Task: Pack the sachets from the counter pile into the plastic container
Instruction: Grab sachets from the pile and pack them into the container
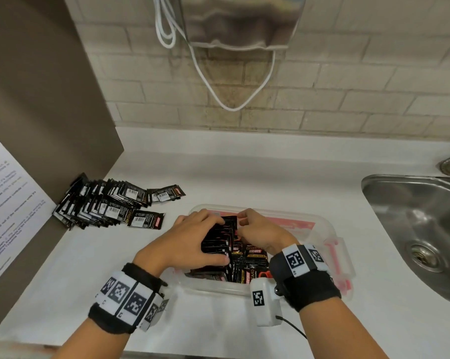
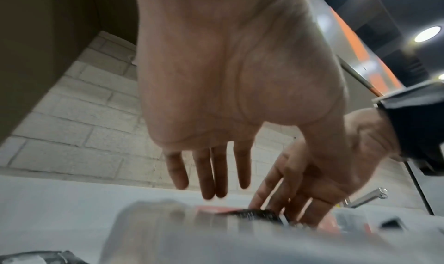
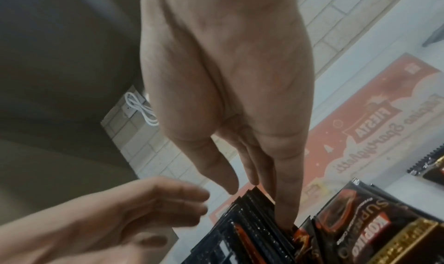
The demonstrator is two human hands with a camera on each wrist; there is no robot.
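Observation:
A clear plastic container [image 1: 331,230] with pink latches stands on the white counter [image 1: 244,172] in the head view. Black coffee sachets [image 1: 249,257] stand packed in rows inside it. My left hand [image 1: 213,239] lies over the left row, fingers straight and spread, thumb along the row's near end. My right hand [image 1: 240,224] touches the far right side of that row. In the right wrist view its straight fingers [image 3: 283,201] press down beside the sachet row [image 3: 252,211]. In the left wrist view my left hand [image 2: 216,182] hovers flat. The loose sachet pile [image 1: 107,206] lies at the left.
A steel sink [image 1: 413,229] is set into the counter at the right. A brown panel [image 1: 50,99] with a printed sheet [image 1: 9,203] walls off the left, right behind the pile. A white cable [image 1: 231,99] hangs from a steel unit on the tiled wall.

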